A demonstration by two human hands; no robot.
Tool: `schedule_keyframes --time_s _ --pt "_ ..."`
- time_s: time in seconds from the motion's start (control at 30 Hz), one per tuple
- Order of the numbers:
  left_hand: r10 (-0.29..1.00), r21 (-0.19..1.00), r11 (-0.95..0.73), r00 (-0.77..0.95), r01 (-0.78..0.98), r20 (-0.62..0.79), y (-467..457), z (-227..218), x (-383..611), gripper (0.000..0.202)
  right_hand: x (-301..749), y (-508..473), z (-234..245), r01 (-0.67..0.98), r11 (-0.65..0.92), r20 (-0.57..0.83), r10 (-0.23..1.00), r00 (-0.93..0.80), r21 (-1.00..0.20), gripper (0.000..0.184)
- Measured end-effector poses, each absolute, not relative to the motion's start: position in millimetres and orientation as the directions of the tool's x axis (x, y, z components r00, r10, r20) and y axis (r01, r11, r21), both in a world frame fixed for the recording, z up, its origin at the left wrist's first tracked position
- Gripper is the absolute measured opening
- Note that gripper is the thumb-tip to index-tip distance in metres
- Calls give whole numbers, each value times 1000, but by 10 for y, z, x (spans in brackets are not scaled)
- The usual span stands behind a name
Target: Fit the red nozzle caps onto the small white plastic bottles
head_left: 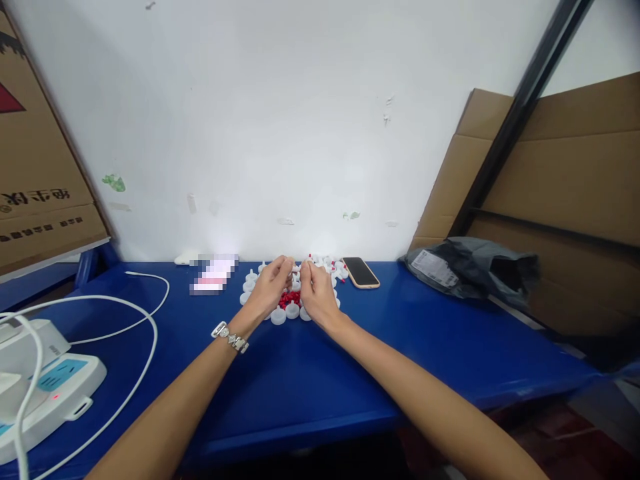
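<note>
My left hand [273,285], with a silver watch [230,337] on its wrist, is closed in a pinch. Close beside it, my right hand [318,291] pinches too, and the fingertips of both nearly meet. Whatever they hold is too small and too covered to name. Below and around them stand several white plastic nozzle caps [279,315] with pointed tips. A heap of small red pieces [291,301] lies among these caps, partly hidden by my hands. Behind my right hand is a pile of white caps with red tips [329,264].
A phone [361,273] lies right of the pile, and a lit, blurred-out screen [214,274] lies to the left. A white power strip [65,387] with looping cables sits at left. A grey plastic bag [450,267] rests at right on the blue table [310,387].
</note>
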State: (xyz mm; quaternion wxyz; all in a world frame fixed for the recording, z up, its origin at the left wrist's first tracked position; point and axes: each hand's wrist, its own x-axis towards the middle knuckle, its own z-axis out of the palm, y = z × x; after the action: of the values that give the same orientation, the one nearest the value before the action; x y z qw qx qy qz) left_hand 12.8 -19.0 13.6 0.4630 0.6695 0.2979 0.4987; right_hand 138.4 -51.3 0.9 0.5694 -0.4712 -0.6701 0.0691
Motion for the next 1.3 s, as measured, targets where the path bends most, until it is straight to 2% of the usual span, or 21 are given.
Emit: schedule_keyframes --time_s 0.07,0.17,0.33,0.4,0.47,0.63,0.7,0.77,0.83,0.93,1.0,1.03,1.1,1.2,1.23,1.3 --pt "792 829 -552 370 92 486 -214 168 51 39 1377 -521 0 455 510 609 787 94 -730 40" --pt "734 719 -654 426 234 529 -253 211 -53 33 1360 -497 -23 290 487 531 842 93 -824 44" --pt "666 638 -725 500 259 554 -241 209 -86 36 1359 -398 -84 16 372 372 924 91 -928 47" --pt "687 690 -692 485 211 541 -215 189 -52 32 1363 -401 -76 56 386 390 914 114 -921 47" --pt "747 784 -609 425 125 512 -187 168 -4 35 1365 -439 -40 198 449 478 868 137 -871 46" --pt "893 939 -341 296 -43 338 -158 158 100 54 1385 -540 52 517 549 667 743 58 -657 35" --pt "925 966 -248 278 -76 260 -158 168 113 54 1395 -540 59 566 587 715 699 6 -578 32" --pt "935 973 -208 271 -99 228 -153 176 108 53 1393 -520 56 551 595 711 703 -6 -585 31" --pt "916 956 -282 272 -85 294 -140 179 86 50 1375 -488 54 424 559 629 777 30 -712 35" --pt "828 865 -502 291 3 479 -131 183 42 43 1335 -438 60 39 426 427 904 22 -904 41" --pt "781 806 -589 307 68 544 -151 194 18 39 1323 -416 70 -159 341 351 936 -40 -927 44" --pt "768 785 -612 311 100 560 -169 203 10 38 1325 -410 76 -197 325 340 939 -49 -925 45" --pt "750 744 -648 303 164 587 -209 224 4 37 1345 -412 90 -123 364 368 930 -12 -923 46" --pt "733 693 -679 279 241 621 -234 240 23 36 1386 -437 108 200 476 499 862 86 -857 46" --pt "737 701 -674 267 232 621 -225 234 36 36 1395 -448 114 273 490 530 843 93 -828 46" --pt "772 772 -623 262 128 579 -185 208 70 39 1403 -470 121 301 495 542 835 93 -815 45"
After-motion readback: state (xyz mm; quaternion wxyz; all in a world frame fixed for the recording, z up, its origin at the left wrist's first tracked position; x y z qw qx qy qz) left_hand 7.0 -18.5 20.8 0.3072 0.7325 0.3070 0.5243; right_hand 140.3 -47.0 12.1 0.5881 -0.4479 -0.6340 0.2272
